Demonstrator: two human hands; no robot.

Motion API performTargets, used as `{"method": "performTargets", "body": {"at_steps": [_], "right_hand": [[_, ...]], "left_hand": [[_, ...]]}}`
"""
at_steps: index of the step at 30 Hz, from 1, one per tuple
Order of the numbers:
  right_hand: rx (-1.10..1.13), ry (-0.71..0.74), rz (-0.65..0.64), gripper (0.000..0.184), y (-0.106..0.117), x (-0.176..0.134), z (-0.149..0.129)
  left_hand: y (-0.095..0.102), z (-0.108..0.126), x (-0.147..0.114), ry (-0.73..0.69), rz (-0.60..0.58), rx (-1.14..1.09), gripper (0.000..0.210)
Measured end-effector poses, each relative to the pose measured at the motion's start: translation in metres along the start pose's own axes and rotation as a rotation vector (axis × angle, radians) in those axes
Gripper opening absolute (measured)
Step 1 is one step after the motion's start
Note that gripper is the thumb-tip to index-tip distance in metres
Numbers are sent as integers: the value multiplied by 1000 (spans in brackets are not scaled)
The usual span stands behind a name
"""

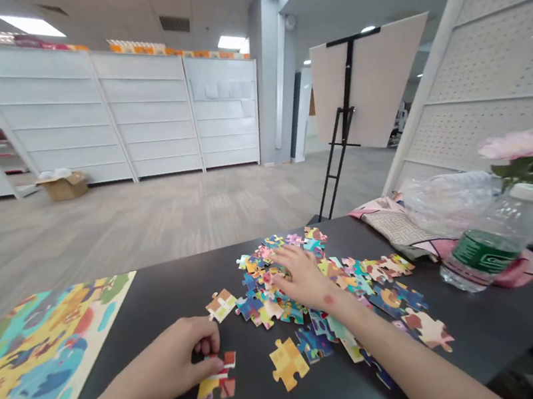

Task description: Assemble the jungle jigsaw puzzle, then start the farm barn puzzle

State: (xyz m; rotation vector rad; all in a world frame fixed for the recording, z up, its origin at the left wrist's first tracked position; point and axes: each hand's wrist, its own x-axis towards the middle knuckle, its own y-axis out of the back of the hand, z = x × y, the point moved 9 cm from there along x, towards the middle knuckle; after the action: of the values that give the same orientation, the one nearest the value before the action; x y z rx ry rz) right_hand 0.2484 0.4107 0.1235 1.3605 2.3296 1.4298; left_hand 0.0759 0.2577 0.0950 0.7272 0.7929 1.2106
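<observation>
My left hand (pixel 185 357) rests on the black table with its fingers curled in, and its thumb lies on a red and yellow puzzle piece (pixel 227 386). Out over the heap of colourful jigsaw pieces (pixel 259 312) reaches my right hand (pixel 304 278), fingers stretched apart and nothing held. Its palm and forearm hide part of the heap. Between my hands lies a yellow puzzle piece (pixel 288 362), apart from the left hand. A brown and white piece (pixel 221 304) sits at the heap's left side.
A colourful picture board (pixel 53 354) covers the table's left side. On the right stand a water bottle (pixel 493 241) with a green label, a clear plastic bag (pixel 448 194), pink cloth (pixel 374 209) and pink flowers (pixel 526 145). Beyond the table is an easel (pixel 345 106).
</observation>
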Motion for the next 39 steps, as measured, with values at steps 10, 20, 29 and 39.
{"method": "performTargets", "body": {"at_steps": [10, 20, 29, 39], "right_hand": [[578, -68, -103, 24, -7, 1, -10], [973, -222, -275, 40, -37, -13, -35], [197, -81, -58, 19, -5, -4, -18], [-142, 275, -13, 24, -8, -10, -40]], "left_hand": [[-8, 24, 6, -135, 94, -15, 11], [-14, 16, 23, -95, 320, -715, 40], [-10, 4, 23, -100, 315, -849, 30], [14, 1, 16, -119, 244, -927, 29]]}}
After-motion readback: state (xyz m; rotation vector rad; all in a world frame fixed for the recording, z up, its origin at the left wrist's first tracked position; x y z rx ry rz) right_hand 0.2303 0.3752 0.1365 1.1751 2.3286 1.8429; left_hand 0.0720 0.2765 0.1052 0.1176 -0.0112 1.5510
